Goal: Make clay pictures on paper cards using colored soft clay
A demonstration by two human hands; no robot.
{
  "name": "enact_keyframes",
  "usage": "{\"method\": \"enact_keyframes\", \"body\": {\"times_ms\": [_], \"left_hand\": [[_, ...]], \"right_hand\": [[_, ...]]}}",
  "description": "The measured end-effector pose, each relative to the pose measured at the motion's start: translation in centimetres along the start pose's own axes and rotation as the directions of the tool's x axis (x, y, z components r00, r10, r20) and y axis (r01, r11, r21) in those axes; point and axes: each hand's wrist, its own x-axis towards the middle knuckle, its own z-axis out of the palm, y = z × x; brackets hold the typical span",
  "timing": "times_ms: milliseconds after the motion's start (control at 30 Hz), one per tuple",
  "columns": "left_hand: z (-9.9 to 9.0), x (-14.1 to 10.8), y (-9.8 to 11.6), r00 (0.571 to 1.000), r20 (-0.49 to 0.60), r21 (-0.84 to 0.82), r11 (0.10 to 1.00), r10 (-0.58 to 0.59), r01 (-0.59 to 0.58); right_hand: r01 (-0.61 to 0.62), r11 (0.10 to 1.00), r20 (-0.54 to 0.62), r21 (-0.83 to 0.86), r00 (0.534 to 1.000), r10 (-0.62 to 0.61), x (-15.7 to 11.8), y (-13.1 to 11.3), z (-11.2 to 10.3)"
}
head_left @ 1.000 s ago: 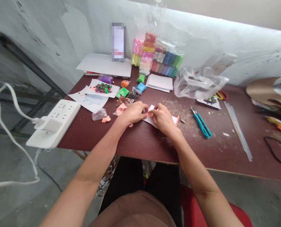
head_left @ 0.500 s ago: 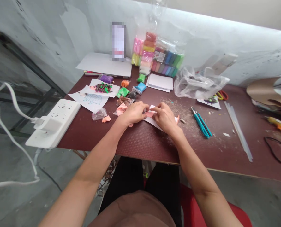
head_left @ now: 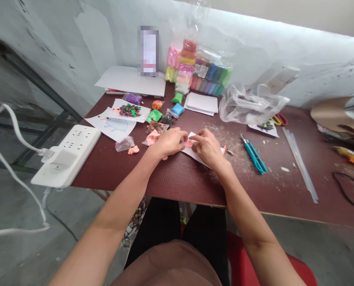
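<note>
**Pinching a tiny bit of pink clay at a messy craft table**

Quick look at my bench right now, head-cam view. My left hand (head_left: pixel 169 143) and right hand (head_left: pixel 208 149) are both curled in, not spread, and they meet over a small piece of pink modeling clay (head_left: pixel 189 143). Looks like they're pinching it from both sides, with my right index finger (head_left: pixel 197 138) stretched across the top. Can't really tell how the other fingers sit. The clay is right above a white paper sheet (head_left: pixel 199 156), near the middle of a dark red work table (head_left: pixel 177 178).

Just left of my hands there's a pink clay lump (head_left: pixel 133 150) beside a small clear baggie (head_left: pixel 125 143), plus a hedgehog sketch on paper (head_left: pixel 113 125). Behind them are packs of colored clay (head_left: pixel 183 67) and a stack of white paper (head_left: pixel 201 103).

Off to the right, a teal utility knife (head_left: pixel 254 157) sits in a scatter of shavings (head_left: pixel 227 149), near a crumpled clear plastic bag (head_left: pixel 251 107). A white power strip (head_left: pixel 66 155) sits on the left corner, cable trailing off the edge.
</note>
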Motion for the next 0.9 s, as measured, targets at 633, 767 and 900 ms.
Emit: {"method": "enact_keyframes", "body": {"times_ms": [633,767,900], "left_hand": [[-0.25,-0.21,0.33,1.0,0.01,0.0,1.0,-0.011,0.011],[-0.24,-0.19,0.36,1.0,0.002,0.009,1.0,-0.009,0.009],[-0.15,-0.1,0.21,1.0,-0.001,0.005,1.0,0.003,-0.003]], "right_hand": [[0.031,0.999,-0.015,-0.021,0.999,-0.031,-0.43,0.33,0.46],[0.029,0.999,-0.009,-0.041,1.0,-0.03,-0.43,0.32,0.4],[0.025,0.999,-0.011,-0.029,1.0,-0.025,-0.45,0.29,0.39]]}}
